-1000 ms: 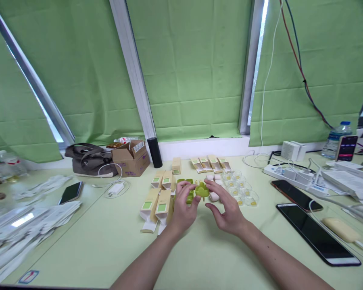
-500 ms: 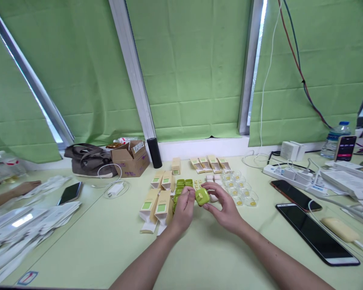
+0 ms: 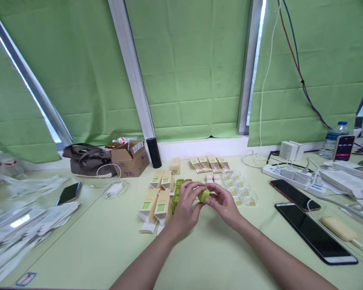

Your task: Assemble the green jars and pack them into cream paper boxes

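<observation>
A small rounded green case is held above the table between my two hands. My left hand is closed, its fingers reaching over the case's left and top sides. From the right, my right hand grips it between thumb and fingers. Open green cases stand left of my hands, partly hidden by the left one. Beside them lie cream cartons with green windows and open flaps. White blocks sit behind my right hand, and clear plastic trays with yellow centres lie to its right.
More cream cartons lie at the back. A cardboard box, grey bag and black cylinder stand back left. On the right are phones, a power strip and cables. White packets cover the left.
The green case has turned and is more covered by fingers. My left hand has moved over its top. The other person's arm at far left has gone out of view.
</observation>
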Motion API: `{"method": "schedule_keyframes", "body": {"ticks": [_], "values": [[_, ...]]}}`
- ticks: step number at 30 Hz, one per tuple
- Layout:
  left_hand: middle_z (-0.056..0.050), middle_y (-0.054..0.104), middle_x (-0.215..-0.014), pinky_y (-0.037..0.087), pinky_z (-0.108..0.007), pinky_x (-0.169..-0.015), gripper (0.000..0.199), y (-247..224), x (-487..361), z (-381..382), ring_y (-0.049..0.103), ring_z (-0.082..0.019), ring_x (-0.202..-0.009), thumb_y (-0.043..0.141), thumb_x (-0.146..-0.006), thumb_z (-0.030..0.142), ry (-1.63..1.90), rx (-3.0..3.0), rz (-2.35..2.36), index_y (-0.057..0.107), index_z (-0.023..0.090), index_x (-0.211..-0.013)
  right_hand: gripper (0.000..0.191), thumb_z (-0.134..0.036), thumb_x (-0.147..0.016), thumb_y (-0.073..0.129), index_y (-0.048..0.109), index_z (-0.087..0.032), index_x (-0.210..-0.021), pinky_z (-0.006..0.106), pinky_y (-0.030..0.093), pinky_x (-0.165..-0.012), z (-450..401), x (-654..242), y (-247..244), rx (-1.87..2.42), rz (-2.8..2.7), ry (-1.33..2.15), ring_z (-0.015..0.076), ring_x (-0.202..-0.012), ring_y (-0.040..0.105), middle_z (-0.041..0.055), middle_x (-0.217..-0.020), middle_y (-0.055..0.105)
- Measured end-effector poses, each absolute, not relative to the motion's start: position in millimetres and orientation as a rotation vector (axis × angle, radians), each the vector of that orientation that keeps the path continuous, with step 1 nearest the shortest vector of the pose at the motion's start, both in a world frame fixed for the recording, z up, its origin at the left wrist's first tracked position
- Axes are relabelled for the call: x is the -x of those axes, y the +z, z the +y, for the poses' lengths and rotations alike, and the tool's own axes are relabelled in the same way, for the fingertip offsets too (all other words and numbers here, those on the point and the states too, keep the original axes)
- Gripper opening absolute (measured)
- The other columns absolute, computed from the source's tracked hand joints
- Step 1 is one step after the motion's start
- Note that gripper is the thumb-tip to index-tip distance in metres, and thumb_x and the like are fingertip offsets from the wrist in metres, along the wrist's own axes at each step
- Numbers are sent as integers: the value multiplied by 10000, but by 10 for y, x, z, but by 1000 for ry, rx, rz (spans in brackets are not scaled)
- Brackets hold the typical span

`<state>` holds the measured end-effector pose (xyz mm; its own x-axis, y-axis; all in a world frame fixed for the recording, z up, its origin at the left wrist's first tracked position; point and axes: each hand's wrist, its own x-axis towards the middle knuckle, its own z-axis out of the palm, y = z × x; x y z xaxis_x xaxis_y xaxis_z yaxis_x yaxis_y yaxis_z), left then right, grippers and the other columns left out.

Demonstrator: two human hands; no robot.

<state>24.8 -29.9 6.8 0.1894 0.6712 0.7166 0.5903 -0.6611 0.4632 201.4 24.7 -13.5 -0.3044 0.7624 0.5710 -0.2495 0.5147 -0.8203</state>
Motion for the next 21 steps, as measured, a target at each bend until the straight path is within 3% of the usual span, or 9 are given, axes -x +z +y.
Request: {"method": "schedule_keyframes", "body": {"ticks": [5,10,13,17,21], "values": [[-127,636,-1322,506,-475,-1082,451,36,-200,-167,601,-287,-1256,791,-885,359,1661,-1807,1249,680,249,-1308,354,-503,-1010,603,707,-224,-1200,376,610,-817,306,-2094,-72,561,-1451,958,240,-943,736,92,-995,774],[-153,706,-1313,541,-392,-1013,671,1,-164,-74,665,-274,-1210,804,-840,568,1628,-1415,1020,643,185,-1367,206,-369,-941,640,730,-208,-1033,400,542,-765,460,-2236,-27,884,-1466,612,251,-856,693,76,-946,762],[-140,727,-1287,533,-384,-1014,682,-46,-150,-36,677,-264,-1192,816,-830,575,1645,-1301,968,649,190,-1368,113,-235,-868,646,730,-232,-943,429,491,-785,492,-2327,5,1056,-1726,279,296,-932,645,72,-955,758],[-114,741,-1225,537,-360,-971,622,-118,-122,24,689,-225,-1115,827,-833,550,1688,-1228,922,680,205,-1329,192,-89,-742,693,729,-221,-877,466,439,-840,458,-2401,10,1202,-2106,-189,340,-978,594,110,-908,730],[-102,747,-1161,543,-339,-911,577,-116,-117,30,689,-203,-1030,844,-819,530,1691,-1190,907,712,205,-1278,213,-54,-696,717,725,-181,-867,455,409,-835,441,-2404,-48,1293,-2288,-450,345,-955,571,171,-908,687]]}}
